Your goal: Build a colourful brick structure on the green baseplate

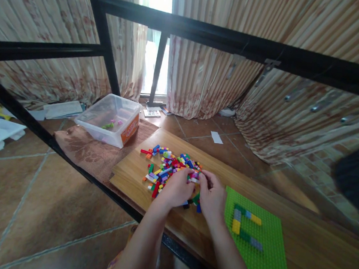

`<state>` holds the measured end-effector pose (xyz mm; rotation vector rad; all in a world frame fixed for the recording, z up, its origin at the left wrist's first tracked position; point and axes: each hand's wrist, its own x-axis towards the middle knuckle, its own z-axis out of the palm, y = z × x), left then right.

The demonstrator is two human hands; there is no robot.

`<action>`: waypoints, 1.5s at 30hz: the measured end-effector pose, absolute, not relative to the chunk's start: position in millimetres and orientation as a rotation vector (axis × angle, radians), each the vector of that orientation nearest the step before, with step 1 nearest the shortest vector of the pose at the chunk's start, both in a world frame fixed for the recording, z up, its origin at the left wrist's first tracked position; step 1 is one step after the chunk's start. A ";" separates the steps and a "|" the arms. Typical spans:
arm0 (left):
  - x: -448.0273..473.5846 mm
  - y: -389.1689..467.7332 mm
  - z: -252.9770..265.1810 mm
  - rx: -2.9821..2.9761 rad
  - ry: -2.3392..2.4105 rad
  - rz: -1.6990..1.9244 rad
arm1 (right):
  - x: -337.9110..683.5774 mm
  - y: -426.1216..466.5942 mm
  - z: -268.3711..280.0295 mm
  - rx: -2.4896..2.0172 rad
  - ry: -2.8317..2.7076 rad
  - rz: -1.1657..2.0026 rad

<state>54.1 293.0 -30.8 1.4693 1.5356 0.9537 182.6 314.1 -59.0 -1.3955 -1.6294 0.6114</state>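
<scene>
A person's left hand point(180, 188) and right hand point(213, 194) work over toy bricks point(171, 166) heaped on a desk point(242, 176) left of a green board point(270, 265), fingers curled; whether they grip any cannot be told. A plastic box point(130, 130) sits farther left of the board.

Over my remote feed, I recorded a bare left hand point(180, 188), a bare right hand point(214, 194), uncovered forearms point(145, 240) and a patterned, partly yellow garment point(111, 268), details blurred.
</scene>
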 end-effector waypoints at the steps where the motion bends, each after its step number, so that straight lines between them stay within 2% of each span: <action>1: 55.0 293.7 -31.7 1.500 1.559 0.940 | 181.3 314.3 -60.1 -1.415 -1.666 0.612; 13: 56.7 293.5 -37.9 1.504 1.648 0.889 | 170.5 328.6 -67.3 -1.471 -1.801 0.369; 33: 55.4 291.9 -36.8 1.541 1.634 0.811 | 177.3 331.5 -63.0 -1.472 -1.914 0.515; 45: 56.2 287.1 -30.1 1.598 1.983 0.697 | 186.0 326.5 -59.2 -1.365 -2.022 0.551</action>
